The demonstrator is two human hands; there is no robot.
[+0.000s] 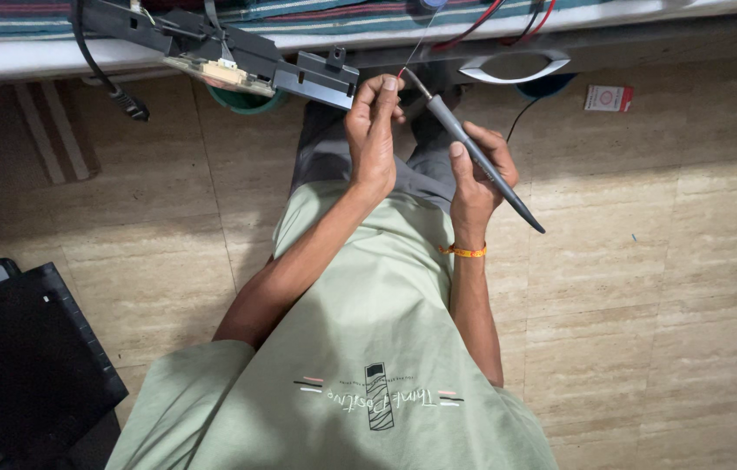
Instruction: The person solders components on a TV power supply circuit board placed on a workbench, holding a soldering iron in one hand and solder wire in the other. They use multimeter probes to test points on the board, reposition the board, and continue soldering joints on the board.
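Note:
My left hand pinches a thin red wire between thumb and fingertips, held up near the bench edge. My right hand grips a grey soldering iron, its metal tip pointing up-left and almost touching the wire's end. The iron's dark handle runs down to the right past my wrist, which wears an orange thread band. Just left of my left hand lies a dark plastic assembly with a pale circuit board on its underside.
A workbench edge with striped cloth runs along the top, with red and black cables and a black cable with plug hanging. A green tub, a small red-white box and a black case sit on the tiled floor.

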